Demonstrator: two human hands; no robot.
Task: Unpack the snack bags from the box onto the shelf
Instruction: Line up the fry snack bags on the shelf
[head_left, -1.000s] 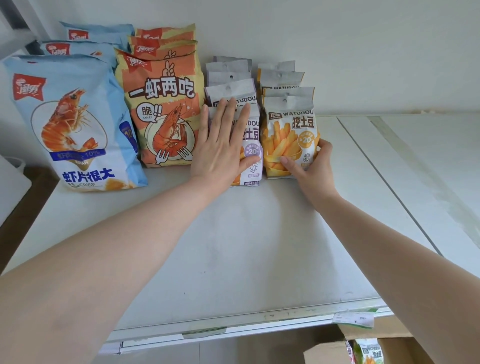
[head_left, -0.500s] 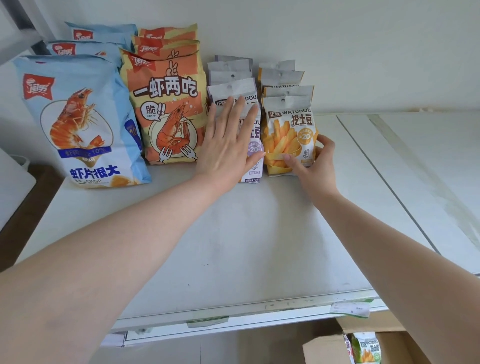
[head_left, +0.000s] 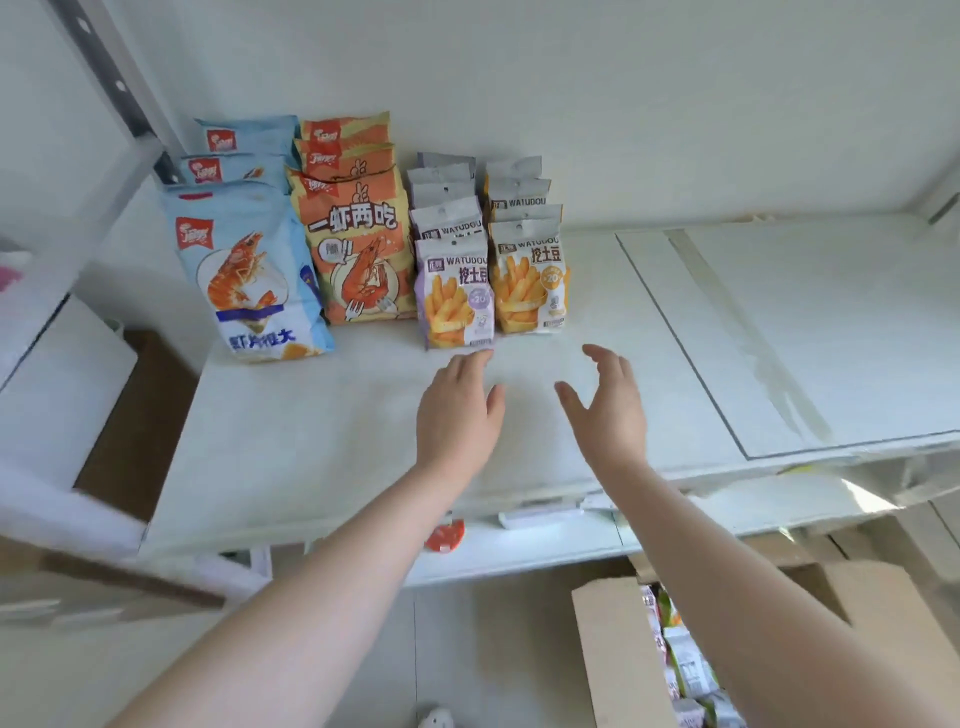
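Note:
Four rows of snack bags stand on the white shelf (head_left: 322, 447): blue shrimp-chip bags (head_left: 254, 275), orange shrimp bags (head_left: 358, 244), purple fries bags (head_left: 454, 291) and yellow fries bags (head_left: 530, 280). My left hand (head_left: 457, 410) hovers just in front of the front purple bag, fingers relaxed, holding nothing. Beside it my right hand (head_left: 608, 410) is spread, empty, a little in front of the yellow bags. The cardboard box (head_left: 613, 654) sits below the shelf at the lower right, with several small snack bags (head_left: 685, 665) inside, partly hidden by my right arm.
The shelf's right half (head_left: 805, 332) is bare, with a seam between panels. A metal upright (head_left: 109, 78) rises at the back left. A white bin (head_left: 57, 395) stands to the left. A lower shelf edge (head_left: 519, 545) carries an orange sticker (head_left: 444, 535).
Both hands have let go of the front fries bags and pulled back toward me. The view has tilted down, showing more of the box.

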